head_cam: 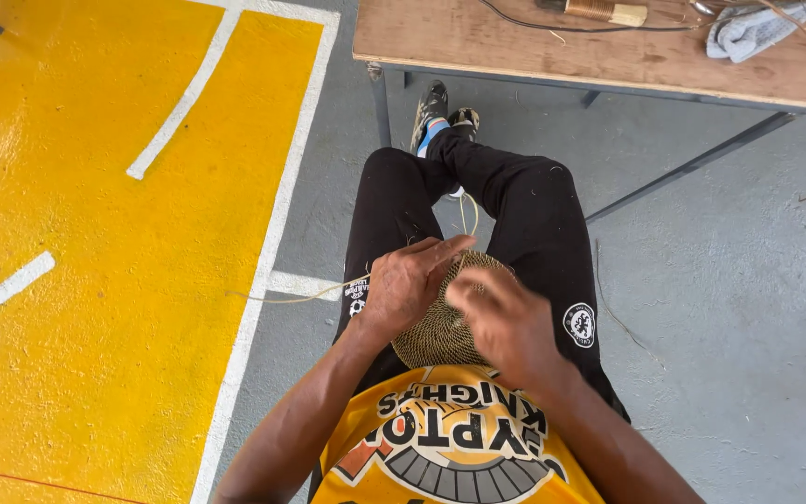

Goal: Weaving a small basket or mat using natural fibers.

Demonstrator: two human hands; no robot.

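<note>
A round woven disc (440, 329) of tan fibre rests on my lap, over my black trousers. My left hand (409, 282) grips its upper left edge, fingers curled over the rim. My right hand (506, 322) lies on its right side, fingers pinched at the weave near the top. A thin loose strand (282, 299) of the same fibre trails from the disc to the left across the floor. Another strand (466, 213) hangs down between my knees. Much of the disc is hidden under both hands.
A wooden table (534, 51) on a grey metal frame stands just beyond my feet, carrying a cable, a spool of fibre (604, 11) and a grey cloth (757, 28). Yellow floor paint with white lines (95, 233) covers the left; grey concrete (739, 280) lies to the right.
</note>
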